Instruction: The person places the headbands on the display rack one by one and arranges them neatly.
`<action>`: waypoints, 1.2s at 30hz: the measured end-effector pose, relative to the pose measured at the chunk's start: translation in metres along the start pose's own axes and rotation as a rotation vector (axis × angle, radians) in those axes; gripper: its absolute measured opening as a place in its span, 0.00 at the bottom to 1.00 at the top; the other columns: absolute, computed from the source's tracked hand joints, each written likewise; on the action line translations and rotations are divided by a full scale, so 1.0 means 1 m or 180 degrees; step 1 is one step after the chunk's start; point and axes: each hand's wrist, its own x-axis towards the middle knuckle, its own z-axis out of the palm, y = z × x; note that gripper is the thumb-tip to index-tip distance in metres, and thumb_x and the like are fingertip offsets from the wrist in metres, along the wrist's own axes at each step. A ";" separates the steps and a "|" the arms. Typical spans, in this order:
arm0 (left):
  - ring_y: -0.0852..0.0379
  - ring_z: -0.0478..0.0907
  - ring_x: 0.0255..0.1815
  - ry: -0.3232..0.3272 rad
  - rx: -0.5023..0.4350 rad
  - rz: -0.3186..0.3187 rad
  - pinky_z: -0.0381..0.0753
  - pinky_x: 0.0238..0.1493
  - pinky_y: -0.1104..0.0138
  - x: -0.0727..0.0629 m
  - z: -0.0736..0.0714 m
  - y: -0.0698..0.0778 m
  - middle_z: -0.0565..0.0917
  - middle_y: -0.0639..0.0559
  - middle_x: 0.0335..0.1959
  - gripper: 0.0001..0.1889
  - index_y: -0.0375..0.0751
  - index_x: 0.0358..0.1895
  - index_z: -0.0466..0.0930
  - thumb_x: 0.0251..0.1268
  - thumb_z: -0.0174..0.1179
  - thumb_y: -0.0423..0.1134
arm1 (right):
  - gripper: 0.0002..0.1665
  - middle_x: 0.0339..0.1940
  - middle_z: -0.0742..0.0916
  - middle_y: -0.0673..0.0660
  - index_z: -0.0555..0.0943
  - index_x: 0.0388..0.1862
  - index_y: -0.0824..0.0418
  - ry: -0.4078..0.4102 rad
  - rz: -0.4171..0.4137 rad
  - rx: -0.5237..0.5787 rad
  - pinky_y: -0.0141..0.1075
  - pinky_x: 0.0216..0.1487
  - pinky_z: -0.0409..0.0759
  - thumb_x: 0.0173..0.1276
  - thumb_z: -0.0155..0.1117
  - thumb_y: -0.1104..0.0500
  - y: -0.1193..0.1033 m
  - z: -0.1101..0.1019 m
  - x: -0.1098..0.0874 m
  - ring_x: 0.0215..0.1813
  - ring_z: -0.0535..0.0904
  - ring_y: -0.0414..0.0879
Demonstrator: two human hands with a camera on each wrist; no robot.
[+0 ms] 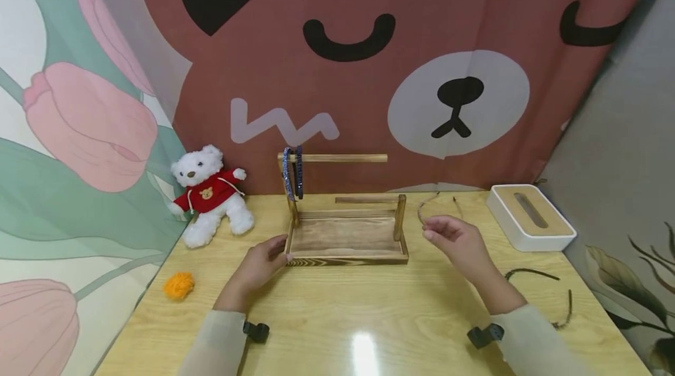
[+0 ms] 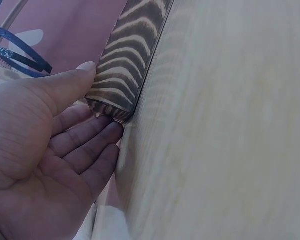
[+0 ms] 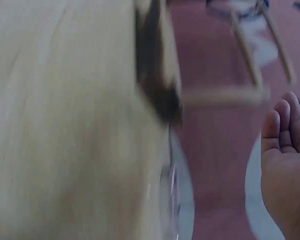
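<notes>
My left hand [image 1: 262, 263] grips the left front corner of a wooden rack [image 1: 345, 260], thumb at the rim and fingers against the outer side. In the left wrist view the thumb and fingers [image 2: 87, 142] meet the rack's striped end. Two dark blue, glittery headbands [image 1: 287, 174] hang at the left of the rack's upper bar. To the right of the rack, my right hand [image 1: 457, 245] is over the table beside a thin headband [image 1: 420, 210], partly hidden behind it. Its fingers look extended in the right wrist view, with nothing visible held.
Two more dark headbands [image 1: 535, 272] [image 1: 569, 308] lie by the right forearm. A white box with a wooden lid [image 1: 532, 218] stands at the back right. At the left are a white teddy bear in red [image 1: 211, 194] and an orange yarn ball [image 1: 179, 286]. A bear-print curtain hangs behind.
</notes>
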 end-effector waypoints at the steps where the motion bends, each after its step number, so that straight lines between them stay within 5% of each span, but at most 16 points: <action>1: 0.39 0.80 0.75 0.0007 0.0019 0.0004 0.77 0.78 0.46 0.000 0.000 0.000 0.81 0.36 0.75 0.34 0.34 0.83 0.68 0.82 0.66 0.42 | 0.14 0.45 0.93 0.45 0.86 0.58 0.72 0.0023 0.0014 -0.0109 0.24 0.50 0.88 0.77 0.71 0.68 0.005 -0.010 -0.003 0.47 0.88 0.29; 8: 0.38 0.79 0.76 -0.0029 0.0052 -0.0037 0.77 0.78 0.46 -0.001 -0.002 0.001 0.80 0.36 0.75 0.34 0.35 0.83 0.67 0.82 0.66 0.44 | 0.19 0.44 0.92 0.37 0.86 0.61 0.69 0.0255 0.0263 -0.0760 0.19 0.46 0.85 0.77 0.74 0.60 0.026 -0.066 -0.016 0.45 0.85 0.24; 12: 0.38 0.78 0.77 -0.0030 0.0100 -0.0075 0.77 0.78 0.45 -0.003 -0.004 0.002 0.80 0.36 0.76 0.34 0.36 0.84 0.67 0.83 0.65 0.45 | 0.21 0.47 0.93 0.46 0.86 0.63 0.67 0.0273 0.0413 -0.1016 0.20 0.44 0.84 0.78 0.74 0.56 0.033 -0.079 -0.008 0.45 0.84 0.25; 16: 0.38 0.78 0.77 -0.0010 0.0109 -0.0093 0.77 0.78 0.44 -0.003 -0.005 0.003 0.80 0.36 0.75 0.34 0.37 0.84 0.67 0.83 0.65 0.45 | 0.23 0.53 0.92 0.63 0.86 0.64 0.65 0.0049 0.0397 -0.1612 0.34 0.49 0.88 0.77 0.76 0.55 0.048 -0.081 0.010 0.49 0.88 0.44; 21: 0.38 0.78 0.76 -0.0054 0.0047 -0.0062 0.77 0.78 0.46 -0.001 -0.002 0.002 0.80 0.36 0.76 0.34 0.36 0.84 0.67 0.83 0.65 0.44 | 0.25 0.60 0.89 0.70 0.85 0.66 0.68 -0.0402 0.0498 -0.2023 0.61 0.61 0.86 0.76 0.75 0.57 0.071 -0.079 0.032 0.60 0.86 0.68; 27: 0.39 0.79 0.76 -0.0044 -0.0030 -0.0043 0.77 0.78 0.46 0.001 0.002 0.000 0.81 0.37 0.75 0.34 0.36 0.83 0.68 0.82 0.66 0.44 | 0.20 0.57 0.90 0.69 0.87 0.60 0.68 -0.0773 0.0464 -0.2339 0.60 0.58 0.87 0.74 0.76 0.60 0.090 -0.077 0.049 0.57 0.88 0.66; 36: 0.38 0.80 0.75 -0.0014 -0.0010 -0.0026 0.77 0.78 0.45 0.000 0.000 -0.001 0.82 0.36 0.74 0.33 0.35 0.82 0.69 0.82 0.66 0.43 | 0.03 0.39 0.92 0.57 0.91 0.39 0.60 -0.0941 -0.0032 -0.2735 0.59 0.54 0.87 0.69 0.80 0.62 0.101 -0.071 0.059 0.45 0.89 0.58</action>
